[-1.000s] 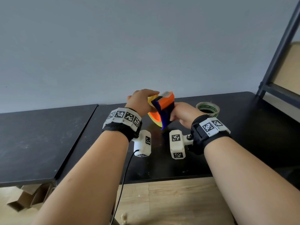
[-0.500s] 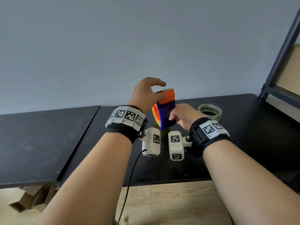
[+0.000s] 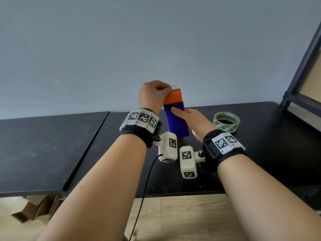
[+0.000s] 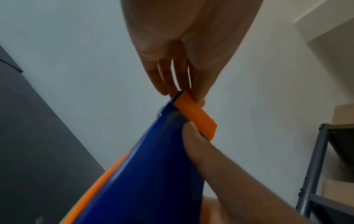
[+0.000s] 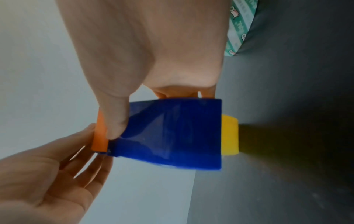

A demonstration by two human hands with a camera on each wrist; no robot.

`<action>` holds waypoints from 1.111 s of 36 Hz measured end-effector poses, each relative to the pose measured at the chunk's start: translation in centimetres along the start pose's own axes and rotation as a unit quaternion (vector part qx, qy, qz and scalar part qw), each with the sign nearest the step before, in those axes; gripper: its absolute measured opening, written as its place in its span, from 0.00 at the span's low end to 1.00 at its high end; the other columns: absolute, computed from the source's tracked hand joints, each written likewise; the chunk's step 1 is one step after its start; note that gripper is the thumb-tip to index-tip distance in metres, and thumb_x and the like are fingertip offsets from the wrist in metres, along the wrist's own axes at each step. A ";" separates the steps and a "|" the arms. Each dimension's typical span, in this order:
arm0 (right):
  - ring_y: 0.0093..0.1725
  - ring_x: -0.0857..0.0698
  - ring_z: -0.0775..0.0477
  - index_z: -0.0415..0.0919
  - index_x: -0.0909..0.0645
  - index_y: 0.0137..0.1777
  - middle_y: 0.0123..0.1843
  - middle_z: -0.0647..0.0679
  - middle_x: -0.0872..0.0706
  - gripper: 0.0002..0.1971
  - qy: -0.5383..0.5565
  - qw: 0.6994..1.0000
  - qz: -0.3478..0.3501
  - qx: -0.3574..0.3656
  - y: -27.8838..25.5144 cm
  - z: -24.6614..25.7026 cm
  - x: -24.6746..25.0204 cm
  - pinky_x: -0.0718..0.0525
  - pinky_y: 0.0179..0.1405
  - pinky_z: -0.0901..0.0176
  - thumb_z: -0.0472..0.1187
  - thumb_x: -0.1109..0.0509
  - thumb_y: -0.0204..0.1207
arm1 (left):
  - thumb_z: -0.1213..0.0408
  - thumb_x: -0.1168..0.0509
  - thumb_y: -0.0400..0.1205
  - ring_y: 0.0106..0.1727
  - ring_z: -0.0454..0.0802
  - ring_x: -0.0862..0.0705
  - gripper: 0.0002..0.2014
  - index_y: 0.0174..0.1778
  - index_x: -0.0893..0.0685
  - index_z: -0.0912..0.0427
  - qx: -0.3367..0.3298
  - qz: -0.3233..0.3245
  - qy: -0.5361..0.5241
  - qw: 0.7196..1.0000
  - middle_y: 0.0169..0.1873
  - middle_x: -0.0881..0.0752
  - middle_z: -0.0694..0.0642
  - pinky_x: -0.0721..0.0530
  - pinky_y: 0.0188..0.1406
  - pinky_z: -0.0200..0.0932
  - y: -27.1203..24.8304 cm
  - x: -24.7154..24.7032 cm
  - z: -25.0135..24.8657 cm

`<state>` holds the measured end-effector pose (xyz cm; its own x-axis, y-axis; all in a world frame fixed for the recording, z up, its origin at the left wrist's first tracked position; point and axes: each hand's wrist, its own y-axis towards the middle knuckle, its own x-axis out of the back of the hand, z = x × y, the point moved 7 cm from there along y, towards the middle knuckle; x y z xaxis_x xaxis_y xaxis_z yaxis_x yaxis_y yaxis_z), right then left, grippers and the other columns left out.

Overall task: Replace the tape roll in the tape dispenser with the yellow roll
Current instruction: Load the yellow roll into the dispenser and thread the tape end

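Observation:
The blue tape dispenser (image 3: 177, 126) with its orange cutter end (image 3: 173, 97) stands upright above the black table (image 3: 260, 145). My right hand (image 3: 182, 117) grips the blue body, thumb across the near face and fingers behind. My left hand (image 3: 167, 89) pinches the top of the orange end between thumb and fingers, as the left wrist view shows at my left hand (image 4: 184, 94). In the right wrist view the yellow roll (image 5: 229, 136) pokes out past the dispenser (image 5: 172, 136) at its lower end. From the head view the yellow roll is hidden.
A green-printed tape roll (image 3: 226, 121) lies flat on the table just right of my right hand. A second black tabletop (image 3: 43, 145) adjoins on the left. A dark metal shelf frame (image 3: 302, 75) stands at the right edge. A black cable (image 3: 144, 192) hangs off the table front.
The dispenser has risen and turned upright, orange end on top. My left hand moved from its side up to the orange end and now pinches it. My right hand kept its grip.

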<state>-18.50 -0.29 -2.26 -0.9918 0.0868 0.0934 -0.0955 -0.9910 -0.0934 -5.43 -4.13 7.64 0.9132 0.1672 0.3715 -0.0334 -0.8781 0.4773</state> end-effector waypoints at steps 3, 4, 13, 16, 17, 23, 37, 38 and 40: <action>0.44 0.09 0.43 0.31 0.17 0.58 0.48 0.40 0.08 0.28 -0.015 0.998 -0.050 0.024 0.0 0.1 0.8 0.12 0.51 0.50 0.59 0.28 0.75 | 0.65 0.29 0.76 0.37 0.43 0.17 0.04 0.43 0.09 0.59 0.019 -0.018 -0.007 1.000 0.37 0.12 0.49 0.22 0.35 0.29 0.4 0.1 0.6; 0.41 0.09 0.42 0.29 0.16 0.56 0.45 0.38 0.08 0.30 -0.009 0.998 -0.062 0.030 0.0 0.1 1.0 0.10 0.48 0.50 0.60 0.27 0.74 | 0.65 0.29 0.76 0.35 0.42 0.18 0.04 0.42 0.09 0.59 0.026 -0.025 -0.010 0.999 0.36 0.13 0.49 0.23 0.33 0.28 0.5 0.2 0.9; 0.37 0.12 0.39 0.26 0.14 0.50 0.44 0.32 0.08 0.35 -0.033 0.992 -0.108 0.049 -0.2 0.4 1.6 0.14 0.44 0.47 0.63 0.24 0.66 | 0.65 0.29 0.76 0.41 0.48 0.15 0.05 0.40 0.09 0.60 0.081 -0.050 -0.025 0.995 0.38 0.11 0.54 0.19 0.42 0.39 1.4 0.3 2.7; 0.32 0.11 0.40 0.27 0.14 0.48 0.39 0.35 0.08 0.32 -0.024 0.994 -0.098 0.048 -0.1 0.6 1.4 0.11 0.39 0.48 0.62 0.23 0.67 | 0.64 0.29 0.77 0.41 0.48 0.15 0.05 0.40 0.09 0.60 0.089 -0.058 -0.015 0.994 0.36 0.12 0.52 0.21 0.41 0.39 1.9 0.7 2.9; 0.31 0.11 0.40 0.28 0.14 0.48 0.38 0.36 0.08 0.32 -0.027 0.994 -0.098 0.051 -0.1 0.7 1.4 0.11 0.38 0.48 0.62 0.23 0.67 | 0.64 0.29 0.77 0.41 0.48 0.15 0.05 0.40 0.09 0.60 0.088 -0.059 -0.014 0.994 0.36 0.12 0.52 0.21 0.41 0.38 2.1 0.7 2.9; 0.37 0.10 0.36 0.28 0.13 0.48 0.41 0.35 0.07 0.35 -0.045 0.993 -0.092 0.062 -0.3 1.0 1.2 0.10 0.51 0.38 0.65 0.24 0.64 | 0.64 0.29 0.77 0.37 0.48 0.17 0.05 0.40 0.09 0.61 0.092 -0.076 -0.019 0.993 0.32 0.14 0.51 0.22 0.38 0.39 2.5 1.2 2.6; 0.16 0.19 0.59 0.42 0.19 0.27 0.17 0.53 0.17 0.22 -0.047 0.990 -0.116 0.065 -0.2 1.0 1.9 0.25 0.16 0.72 0.59 0.26 0.73 | 0.69 0.30 0.77 0.39 0.47 0.19 0.04 0.37 0.14 0.58 0.036 -0.014 -0.039 0.998 0.32 0.16 0.48 0.19 0.43 0.41 1.8 0.4 1.4; 0.17 0.19 0.59 0.43 0.20 0.26 0.17 0.54 0.17 0.23 -0.051 0.989 -0.122 0.069 -0.2 1.0 2.1 0.26 0.16 0.71 0.60 0.26 0.73 | 0.69 0.30 0.77 0.37 0.46 0.19 0.06 0.35 0.15 0.57 0.033 -0.004 -0.039 0.999 0.31 0.17 0.46 0.20 0.42 0.39 1.8 0.3 1.5; 0.21 0.18 0.58 0.44 0.20 0.26 0.22 0.52 0.16 0.24 -0.068 0.985 -0.138 0.071 -0.2 1.2 2.2 0.26 0.19 0.70 0.63 0.28 0.72 | 0.70 0.31 0.77 0.34 0.42 0.20 0.11 0.31 0.18 0.52 0.025 0.012 -0.037 0.999 0.31 0.18 0.44 0.22 0.38 0.34 1.7 0.0 1.6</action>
<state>-20.58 -0.05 -0.83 -0.9082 0.3507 0.2282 -0.3381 -0.9364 0.0937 -4.84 -6.33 7.12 0.9399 0.1136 0.3221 -0.0378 -0.9027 0.4285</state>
